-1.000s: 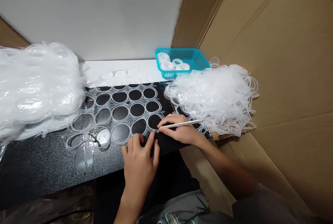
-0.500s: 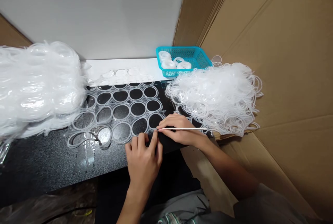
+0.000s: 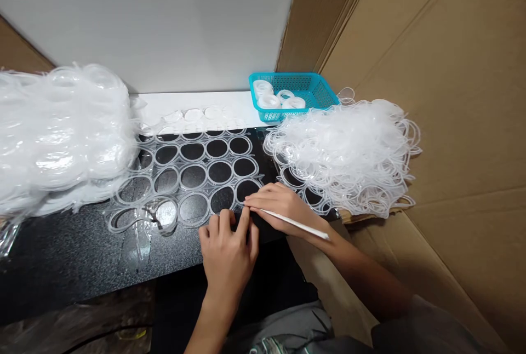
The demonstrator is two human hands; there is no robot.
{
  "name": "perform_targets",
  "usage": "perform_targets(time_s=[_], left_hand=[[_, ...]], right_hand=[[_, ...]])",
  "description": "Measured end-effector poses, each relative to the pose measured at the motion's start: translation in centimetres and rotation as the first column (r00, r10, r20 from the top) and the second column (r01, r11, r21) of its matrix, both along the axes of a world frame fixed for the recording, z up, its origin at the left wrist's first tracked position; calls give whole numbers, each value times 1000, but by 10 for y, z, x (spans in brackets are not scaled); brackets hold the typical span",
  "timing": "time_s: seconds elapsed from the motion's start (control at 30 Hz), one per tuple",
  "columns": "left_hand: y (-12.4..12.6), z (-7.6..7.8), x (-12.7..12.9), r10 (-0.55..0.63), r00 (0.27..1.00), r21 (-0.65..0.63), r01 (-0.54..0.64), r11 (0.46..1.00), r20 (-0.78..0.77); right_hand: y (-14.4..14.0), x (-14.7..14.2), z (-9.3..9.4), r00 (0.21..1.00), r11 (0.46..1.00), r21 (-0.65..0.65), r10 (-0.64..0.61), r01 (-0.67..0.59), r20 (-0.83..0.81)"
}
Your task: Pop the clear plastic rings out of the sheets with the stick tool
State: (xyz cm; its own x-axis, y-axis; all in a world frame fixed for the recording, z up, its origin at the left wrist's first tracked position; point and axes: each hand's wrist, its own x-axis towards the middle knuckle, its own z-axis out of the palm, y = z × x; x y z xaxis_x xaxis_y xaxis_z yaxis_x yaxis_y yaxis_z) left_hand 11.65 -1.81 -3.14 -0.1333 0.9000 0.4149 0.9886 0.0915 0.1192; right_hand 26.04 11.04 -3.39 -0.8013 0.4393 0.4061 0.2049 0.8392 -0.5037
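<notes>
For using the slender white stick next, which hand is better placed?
Likely the right hand: it holds the slender white stick beside the near edge of the clear plastic ring sheet. The left hand shows no tool and lies at that edge.

The sheet [image 3: 206,177] was clear and thin, with rows of round rings edged in whitish rims and joined by webbing. Most of it lay flat on the dark table [image 3: 168,252], which showed through the rings. Its near left corner was rumpled, the rings there bent out of round. The stick [image 3: 293,224] was white, straight and slim. Pinched in the right hand [image 3: 283,206], it slanted low across the palm side, its outer end by the wrist and its inner end at the sheet's near right corner, just beside the left hand's [image 3: 227,239] forefinger.
</notes>
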Motion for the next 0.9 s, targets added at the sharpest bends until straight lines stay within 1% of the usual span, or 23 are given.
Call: perform_targets(time_s=[0.07,0.13,0.2,0.3,0.4,0.5,0.67,0.77,0.9], left_hand=[[0,0,0,1,1000,-2,-1,1000,3],[0,-1,0,-3,1000,-5,3,1000,17],[-1,-1,-1,-14,999,6,14,1000,37],[-2,-3,-2,-31,998,30,29,999,53],[-4,-3,-2,-32,998,33,30,999,54],[-4,-3,0,-29,998,18,28,999,56],[-1,1,4,9,999,-26,-8,1000,44],[0,2,4,22,1000,-37,-22,999,17],[0,1,2,0,1000,-37,0,999,-5]], right_hand=[[2,-2,2,999,995,-98,-7,3,-47],[5,-4,7,997,979,-204,-32,17,-68],[8,-4,12,997,949,-310,-72,57,-36],[12,-3,17,992,888,-446,-123,116,13],[13,-2,19,991,851,-511,-131,119,12],[14,-1,18,992,857,-503,-125,116,15],[13,1,19,992,876,-466,-117,124,44],[11,2,18,996,921,-378,-91,89,13],[9,1,11,997,979,-202,10,-25,-74]])
